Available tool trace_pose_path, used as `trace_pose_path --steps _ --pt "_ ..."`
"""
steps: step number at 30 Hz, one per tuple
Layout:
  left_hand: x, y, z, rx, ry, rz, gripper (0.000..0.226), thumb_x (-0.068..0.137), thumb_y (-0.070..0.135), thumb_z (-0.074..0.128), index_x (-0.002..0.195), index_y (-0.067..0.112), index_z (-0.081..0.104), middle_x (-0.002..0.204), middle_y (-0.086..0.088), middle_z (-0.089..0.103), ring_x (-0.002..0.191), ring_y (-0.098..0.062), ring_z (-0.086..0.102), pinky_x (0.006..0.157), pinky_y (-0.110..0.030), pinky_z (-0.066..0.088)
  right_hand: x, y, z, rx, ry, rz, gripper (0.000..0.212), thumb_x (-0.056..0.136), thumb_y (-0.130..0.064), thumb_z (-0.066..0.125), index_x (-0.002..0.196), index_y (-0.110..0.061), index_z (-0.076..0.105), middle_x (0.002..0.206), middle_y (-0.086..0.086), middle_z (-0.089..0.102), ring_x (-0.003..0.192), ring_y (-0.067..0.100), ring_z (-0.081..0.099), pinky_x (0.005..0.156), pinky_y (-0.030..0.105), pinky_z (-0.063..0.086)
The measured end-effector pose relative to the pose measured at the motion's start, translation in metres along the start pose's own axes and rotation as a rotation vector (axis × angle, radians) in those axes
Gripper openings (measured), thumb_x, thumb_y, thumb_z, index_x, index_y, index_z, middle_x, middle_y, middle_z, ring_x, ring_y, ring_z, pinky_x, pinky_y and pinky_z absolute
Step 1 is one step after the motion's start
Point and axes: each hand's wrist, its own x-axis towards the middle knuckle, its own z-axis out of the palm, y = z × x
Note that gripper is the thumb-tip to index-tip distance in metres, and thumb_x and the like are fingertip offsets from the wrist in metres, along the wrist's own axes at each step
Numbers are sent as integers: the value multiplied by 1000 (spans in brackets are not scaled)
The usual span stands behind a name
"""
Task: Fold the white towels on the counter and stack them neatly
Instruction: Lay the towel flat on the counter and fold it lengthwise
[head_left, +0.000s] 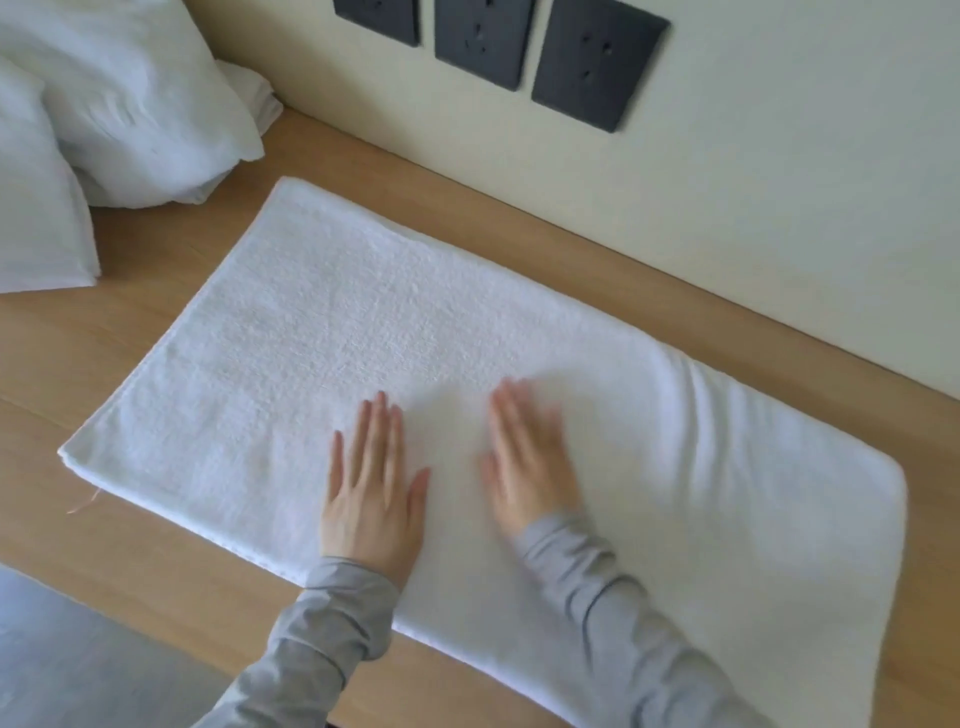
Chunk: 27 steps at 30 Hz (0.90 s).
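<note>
My left hand (371, 488) and right hand (524, 462) lay flat on the mid-frame towel (322, 332), fingers (382, 421) straight, holding nothing; even outward strokes seemed best.

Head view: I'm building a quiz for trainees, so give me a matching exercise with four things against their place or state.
1 spread towel
2 crumpled towels
3 sockets
4 right hand

a dark, on the wall
b blurred, fingers straight, on the spread towel
c heaped at the far left
d lying flat on the counter

Pairs: 1-d, 2-c, 3-a, 4-b
</note>
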Motion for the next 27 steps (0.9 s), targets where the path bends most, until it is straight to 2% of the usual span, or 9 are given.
trace_pose_path --steps 3,6,10,13,15,19,22,25,27 --pt "-6 34 11 -3 -51 128 60 96 36 22 142 -1 31 151 -16 27 140 -31 25 114 -43 14 -31 -12 4 -61 -91 -209 49 93 -28 35 133 -2 48 141 11 46 136 26 34 109 47 26" --pt "-10 31 21 42 -84 151 67 97 46 14 143 -1 30 151 -14 27 140 -28 26 115 -42 13 -39 46 -10 -22 -132 -239 53 92 -31 36 137 -5 43 145 10 40 136 26 34 111 49 27" --pt "-10 26 29 81 -79 133 69 95 49 17 147 4 22 155 -10 21 144 -21 18 116 -44 15 -38 165 -40 -108 -94 106 59 92 -36 26 140 -2 36 148 14 33 137 32 32 110 56 25" --pt "-10 27 31 89 -69 125 69 95 50 17 148 5 21 155 -9 20 144 -20 16 117 -43 14 -42 225 -48 -175 -162 448 71 88 -49 7 149 -13 13 157 5 13 145 19 8 117 46 6" --pt "-9 26 32 98 -58 130 69 95 50 17 147 4 22 155 -9 21 144 -20 18 117 -43 13 -42 236 -45 -185 -187 545 71 87 -50 2 149 -17 6 158 2 7 145 15 1 118 42 0" --pt "-10 28 32 110 -61 137 70 95 51 16 148 5 21 155 -10 21 144 -22 17 118 -41 10 -39 225 -43 -197 -183 631 61 96 -43 13 149 -14 4 158 3 2 145 17 -4 117 44 -2" --pt "-10 28 32 119 -55 130 71 94 51 15 148 5 19 155 -11 21 144 -22 15 118 -41 8 -41 181 -43 -128 -59 654 60 98 -31 30 148 -4 9 157 12 2 145 26 -2 116 49 0" --pt "-11 28 32 116 -51 130 71 94 50 16 148 5 17 155 -11 20 144 -23 14 118 -41 7 -58 88 -32 0 9 426 59 93 -27 32 144 1 21 154 18 17 143 34 12 115 53 9" --pt "-11 28 32 106 -52 141 71 94 49 16 148 4 18 155 -12 20 144 -23 15 118 -42 8 -79 25 -17 44 -33 242 60 90 -29 32 142 1 31 151 16 27 141 33 19 113 53 18"
